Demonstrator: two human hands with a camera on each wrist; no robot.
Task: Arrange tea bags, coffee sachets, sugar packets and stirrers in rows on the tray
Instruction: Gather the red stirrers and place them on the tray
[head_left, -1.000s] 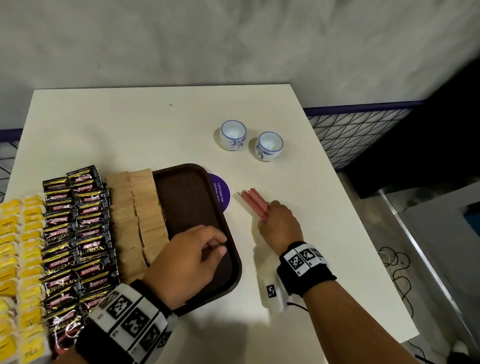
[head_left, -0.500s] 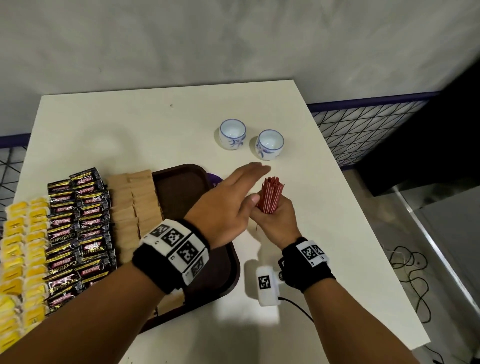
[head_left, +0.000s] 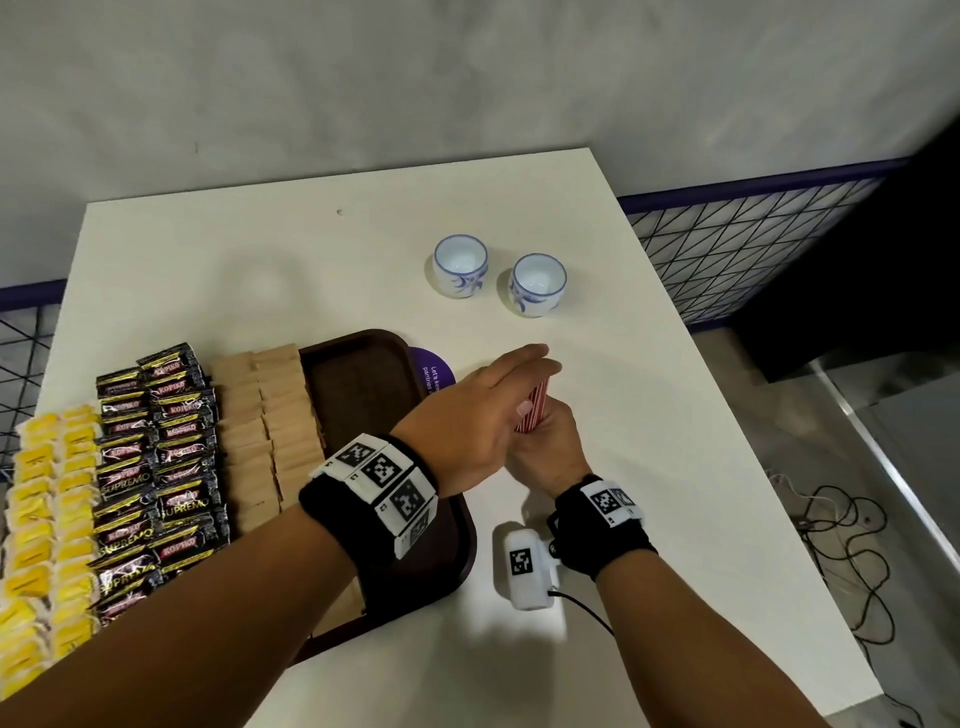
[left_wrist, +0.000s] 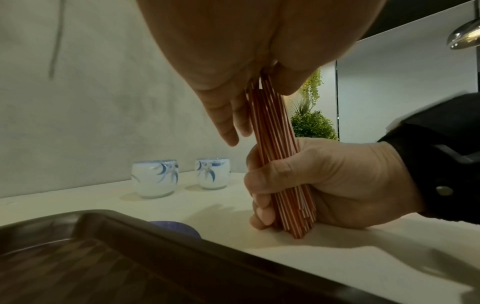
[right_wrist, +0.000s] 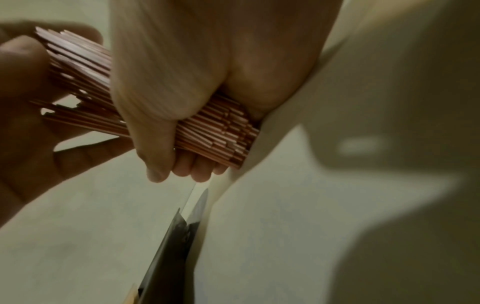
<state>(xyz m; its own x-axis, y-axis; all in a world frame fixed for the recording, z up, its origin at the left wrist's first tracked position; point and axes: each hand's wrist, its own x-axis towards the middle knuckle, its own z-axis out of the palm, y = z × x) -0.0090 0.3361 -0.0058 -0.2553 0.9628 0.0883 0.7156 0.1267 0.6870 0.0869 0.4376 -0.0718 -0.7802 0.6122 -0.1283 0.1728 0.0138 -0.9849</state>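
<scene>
right hand (left_wrist: 337, 185) has its grip wrapped round a bundle of thin red stirrers (left_wrist: 275, 148), standing them upright with their lower ends on the worktop (head_left: 311, 270), just beside the tray's right edge. that looks like a squaring-up hold: with the ends resting on a flat surface, they can drop level. the lower ends look uneven in the right wrist view, so the bundle is likely not flush yet.

left hand (head_left: 483, 415) lies over the top of the bundle, fingers straight and together, palm touching the upper ends. i'd guess it is tapping or pressing them down so none stand proud.

brown tray (head_left: 447, 561) has its right part bare, which is probably where the stirrers belong. to the left, plain tan packets (head_left: 265, 426) sit in two columns at the tray's left side, then black coffee sachets (head_left: 156, 457) and yellow tea bags (head_left: 47, 509) in rows further left. whether those outer rows rest on the tray i cannot tell.

two small blue-and-white cups (head_left: 460, 265) stand further back on the worktop, well apart from the hands. a purple disc (head_left: 434, 366) peeks out from under the tray's far corner.
</scene>
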